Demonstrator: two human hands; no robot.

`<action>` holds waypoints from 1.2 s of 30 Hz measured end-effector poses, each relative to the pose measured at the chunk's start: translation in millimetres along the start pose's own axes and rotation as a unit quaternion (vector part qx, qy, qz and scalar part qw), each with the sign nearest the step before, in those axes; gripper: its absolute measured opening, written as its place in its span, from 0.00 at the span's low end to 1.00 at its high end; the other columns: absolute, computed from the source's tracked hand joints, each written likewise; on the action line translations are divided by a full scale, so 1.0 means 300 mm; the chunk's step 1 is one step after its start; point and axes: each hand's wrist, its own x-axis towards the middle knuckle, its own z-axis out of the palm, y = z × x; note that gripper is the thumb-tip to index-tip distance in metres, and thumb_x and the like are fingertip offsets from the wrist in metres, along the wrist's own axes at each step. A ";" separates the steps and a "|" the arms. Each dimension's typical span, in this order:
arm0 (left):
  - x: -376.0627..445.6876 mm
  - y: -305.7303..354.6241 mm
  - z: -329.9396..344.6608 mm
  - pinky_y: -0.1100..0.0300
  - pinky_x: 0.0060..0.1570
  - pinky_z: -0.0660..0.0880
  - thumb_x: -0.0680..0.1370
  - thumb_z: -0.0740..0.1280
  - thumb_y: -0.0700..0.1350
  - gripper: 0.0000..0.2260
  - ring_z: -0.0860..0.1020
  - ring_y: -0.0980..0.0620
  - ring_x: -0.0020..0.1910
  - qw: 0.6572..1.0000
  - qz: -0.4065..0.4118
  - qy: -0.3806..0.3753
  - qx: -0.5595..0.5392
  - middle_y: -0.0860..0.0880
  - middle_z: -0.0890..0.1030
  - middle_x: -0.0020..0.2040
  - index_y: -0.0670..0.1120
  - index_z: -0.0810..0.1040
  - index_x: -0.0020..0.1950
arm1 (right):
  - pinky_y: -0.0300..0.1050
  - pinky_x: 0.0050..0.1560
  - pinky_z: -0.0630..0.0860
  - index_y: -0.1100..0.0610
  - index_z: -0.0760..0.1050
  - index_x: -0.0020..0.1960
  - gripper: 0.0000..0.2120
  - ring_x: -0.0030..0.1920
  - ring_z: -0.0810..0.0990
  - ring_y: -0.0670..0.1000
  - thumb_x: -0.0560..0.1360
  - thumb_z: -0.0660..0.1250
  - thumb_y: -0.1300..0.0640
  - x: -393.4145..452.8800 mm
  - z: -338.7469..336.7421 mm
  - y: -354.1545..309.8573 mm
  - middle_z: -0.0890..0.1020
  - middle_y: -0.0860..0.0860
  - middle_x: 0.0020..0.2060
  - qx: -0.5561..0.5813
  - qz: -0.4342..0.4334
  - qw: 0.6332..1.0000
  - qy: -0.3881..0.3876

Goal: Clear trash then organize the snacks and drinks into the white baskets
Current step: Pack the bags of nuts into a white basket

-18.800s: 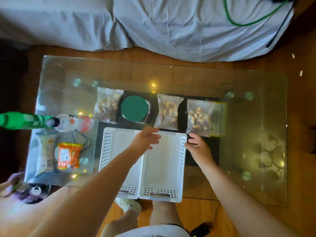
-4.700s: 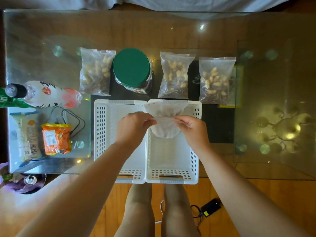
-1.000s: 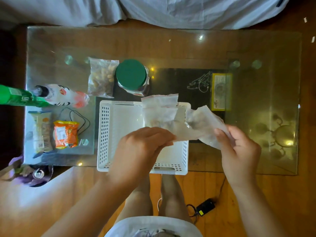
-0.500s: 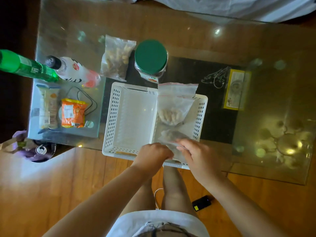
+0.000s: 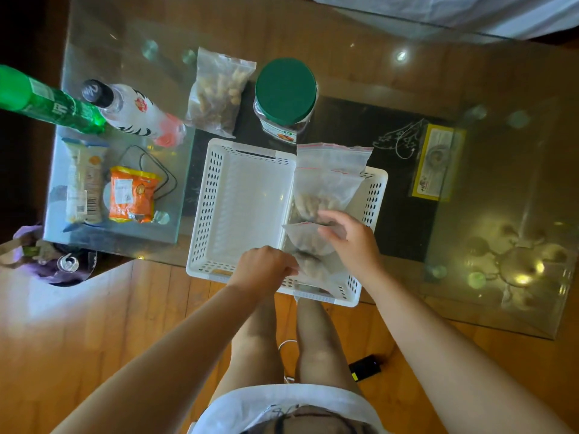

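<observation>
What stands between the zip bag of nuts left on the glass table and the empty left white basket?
Nothing visible does: the zip bag of nuts lies just beyond the left white basket, whose open top is unobstructed.

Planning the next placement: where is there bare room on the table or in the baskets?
Free: the left basket is bare inside, and so is the glass beyond the green-lidded jar. Crowded: the right basket, with zip bags and both hands, and the left end by the bottles.
</observation>
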 end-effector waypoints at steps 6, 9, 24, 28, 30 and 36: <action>0.031 0.011 -0.019 0.62 0.41 0.66 0.79 0.61 0.50 0.10 0.79 0.49 0.50 0.997 -0.028 0.066 -0.039 0.53 0.83 0.52 0.55 0.80 0.55 | 0.48 0.67 0.66 0.51 0.58 0.73 0.25 0.70 0.65 0.51 0.78 0.54 0.44 -0.103 0.000 0.087 0.65 0.51 0.72 0.253 0.218 0.943 0.006; 0.045 0.016 -0.018 0.60 0.43 0.70 0.78 0.63 0.50 0.09 0.80 0.48 0.50 0.994 -0.048 0.068 -0.072 0.51 0.83 0.51 0.54 0.81 0.54 | 0.58 0.72 0.58 0.51 0.56 0.74 0.32 0.73 0.61 0.56 0.75 0.48 0.35 -0.116 0.050 0.099 0.62 0.54 0.73 0.393 0.332 0.857 -0.008; -0.007 -0.027 -0.070 0.59 0.50 0.75 0.77 0.65 0.48 0.08 0.80 0.53 0.51 0.964 -0.114 0.118 -0.211 0.54 0.84 0.52 0.52 0.82 0.54 | 0.57 0.71 0.58 0.54 0.61 0.73 0.31 0.72 0.64 0.53 0.77 0.47 0.36 -0.106 -0.006 0.037 0.65 0.53 0.72 0.406 0.321 0.855 -0.026; -0.030 -0.142 -0.128 0.60 0.50 0.73 0.78 0.64 0.46 0.09 0.79 0.53 0.51 0.936 -0.174 0.192 -0.237 0.53 0.83 0.54 0.51 0.81 0.55 | 0.51 0.64 0.67 0.50 0.67 0.67 0.20 0.66 0.71 0.53 0.79 0.54 0.43 -0.077 -0.062 -0.045 0.72 0.52 0.67 0.249 0.275 0.929 0.009; -0.036 -0.210 -0.158 0.60 0.50 0.72 0.78 0.64 0.43 0.10 0.79 0.52 0.53 0.914 -0.209 0.229 -0.263 0.50 0.81 0.58 0.49 0.79 0.58 | 0.43 0.57 0.71 0.43 0.73 0.55 0.08 0.61 0.74 0.49 0.78 0.59 0.48 -0.045 -0.084 -0.110 0.76 0.48 0.59 0.201 0.206 0.957 0.038; -0.075 -0.335 -0.346 0.59 0.47 0.76 0.77 0.63 0.37 0.11 0.81 0.49 0.47 0.860 -0.163 0.375 -0.305 0.49 0.82 0.50 0.46 0.80 0.56 | 0.33 0.52 0.75 0.45 0.76 0.53 0.07 0.53 0.79 0.39 0.76 0.64 0.52 0.131 -0.057 -0.423 0.82 0.41 0.51 0.133 0.013 0.991 -0.014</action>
